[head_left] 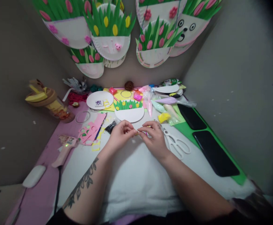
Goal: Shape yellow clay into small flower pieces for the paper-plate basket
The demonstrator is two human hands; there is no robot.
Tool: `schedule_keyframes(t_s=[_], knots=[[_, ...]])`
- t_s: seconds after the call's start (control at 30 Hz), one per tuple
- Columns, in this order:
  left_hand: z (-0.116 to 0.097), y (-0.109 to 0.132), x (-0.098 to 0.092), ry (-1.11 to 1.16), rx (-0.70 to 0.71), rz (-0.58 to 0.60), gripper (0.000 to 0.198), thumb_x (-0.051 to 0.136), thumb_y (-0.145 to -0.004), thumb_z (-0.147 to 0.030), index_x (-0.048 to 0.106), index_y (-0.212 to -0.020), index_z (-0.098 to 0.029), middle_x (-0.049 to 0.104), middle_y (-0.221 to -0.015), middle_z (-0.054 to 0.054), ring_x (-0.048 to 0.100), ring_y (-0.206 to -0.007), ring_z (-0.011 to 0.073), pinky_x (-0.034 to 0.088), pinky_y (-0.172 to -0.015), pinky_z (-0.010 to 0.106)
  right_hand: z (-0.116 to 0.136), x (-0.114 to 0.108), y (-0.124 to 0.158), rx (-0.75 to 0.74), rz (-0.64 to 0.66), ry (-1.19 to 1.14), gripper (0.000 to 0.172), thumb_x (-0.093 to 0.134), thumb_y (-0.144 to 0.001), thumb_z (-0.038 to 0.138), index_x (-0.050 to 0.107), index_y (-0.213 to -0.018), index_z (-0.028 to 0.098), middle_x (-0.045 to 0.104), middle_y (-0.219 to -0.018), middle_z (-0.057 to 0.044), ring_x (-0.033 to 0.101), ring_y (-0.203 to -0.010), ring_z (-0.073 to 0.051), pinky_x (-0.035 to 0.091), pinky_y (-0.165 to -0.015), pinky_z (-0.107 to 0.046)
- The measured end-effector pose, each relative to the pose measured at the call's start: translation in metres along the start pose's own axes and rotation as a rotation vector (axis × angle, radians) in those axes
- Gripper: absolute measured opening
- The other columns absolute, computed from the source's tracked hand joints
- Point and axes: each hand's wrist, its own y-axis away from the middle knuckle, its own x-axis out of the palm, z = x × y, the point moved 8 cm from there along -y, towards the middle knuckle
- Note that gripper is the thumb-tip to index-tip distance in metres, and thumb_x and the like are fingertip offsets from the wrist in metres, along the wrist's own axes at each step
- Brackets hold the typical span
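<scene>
My left hand (124, 132) and my right hand (153, 135) meet fingertip to fingertip over the white-covered table. Both are closed in a pinch on a tiny pale yellowish piece between them, too small to name. Just beyond the fingers lies a half paper plate (129, 115) with green paper grass and small yellow and pink paper tulips. Beside my right hand are white-handled scissors (176, 143), their blades partly hidden by it. Close to my left hand sits a small black packet (111, 127).
At left are pink paper scraps (93, 129), a pink glue gun (65, 151) and a white case (34, 176). Bags of coloured clay (166, 100) lie at the back right. Two black phones (216, 153) rest on green paper. Decorated plates (111, 47) hang on the wall.
</scene>
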Motion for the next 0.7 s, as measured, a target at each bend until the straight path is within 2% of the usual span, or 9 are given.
schedule_keyframes(t_s=[0.23, 0.47, 0.6, 0.7], knots=[[0.0031, -0.0014, -0.0020, -0.056, 0.006, -0.002, 0.025, 0.071, -0.069, -0.030, 0.053, -0.080, -0.018, 0.064, -0.069, 0.000, 0.061, -0.067, 0.0131, 0.041, -0.061, 0.022, 0.0066, 0.0003, -0.0018, -0.053, 0.026, 0.020, 0.012, 0.058, -0.085, 0.020, 0.068, -0.082, 0.024, 0.059, -0.087, -0.004, 0.054, -0.087, -0.020, 0.044, -0.079, -0.038], [0.0036, -0.0031, -0.0054, -0.178, 0.048, -0.028, 0.023, 0.070, -0.071, -0.031, 0.052, -0.078, -0.019, 0.062, -0.069, -0.001, 0.059, -0.065, 0.0122, 0.041, -0.060, 0.022, 0.0074, 0.0039, -0.0004, -0.090, 0.045, 0.062, 0.011, 0.058, -0.084, 0.018, 0.067, -0.081, 0.022, 0.059, -0.089, -0.005, 0.053, -0.090, -0.020, 0.044, -0.084, -0.039], [0.0052, -0.0032, -0.0074, -0.221, 0.056, -0.055, 0.023, 0.070, -0.070, -0.032, 0.053, -0.078, -0.019, 0.063, -0.067, -0.001, 0.060, -0.064, 0.0130, 0.041, -0.060, 0.023, 0.0066, 0.0072, 0.0002, -0.078, 0.066, 0.074, 0.011, 0.056, -0.083, 0.015, 0.065, -0.081, 0.022, 0.057, -0.092, -0.006, 0.053, -0.093, -0.020, 0.044, -0.085, -0.039], [0.0054, -0.0026, -0.0057, -0.218, 0.015, -0.043, 0.020, 0.066, -0.073, -0.033, 0.059, -0.086, -0.018, 0.067, -0.071, 0.002, 0.062, -0.067, 0.0151, 0.042, -0.060, 0.024, 0.0042, 0.0071, -0.0001, -0.046, 0.058, 0.074, 0.010, 0.056, -0.083, 0.015, 0.064, -0.080, 0.021, 0.056, -0.092, -0.006, 0.053, -0.093, -0.020, 0.044, -0.085, -0.039]])
